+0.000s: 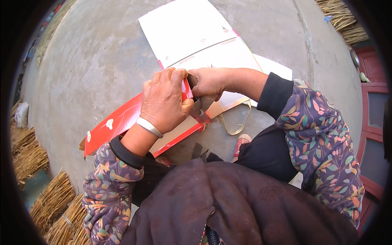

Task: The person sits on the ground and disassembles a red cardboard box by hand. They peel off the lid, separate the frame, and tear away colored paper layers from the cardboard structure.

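Note:
A red cardboard box (118, 116), partly opened out and showing torn white patches, lies in front of me and slants down to the left. My left hand (165, 94) is closed over its upper end, fingers wrapped round the red edge. Right beside it, my right hand (209, 83) is pinched on a grey-brown cardboard flap of the same box; the fingertips are partly hidden. Beyond both hands a large white cardboard sheet (185, 26) with a fold line lies flat on the ground. A pale yellow ribbon (234, 131) loops down to the right of the box.
Grey concrete floor (98, 53) surrounds me. Bundles of dry stalks (51, 192) lie at the lower left, with more stalks (341, 18) at the upper right. A dark red door or cabinet (369, 134) stands along the right. My shoe (241, 143) is close to the ribbon.

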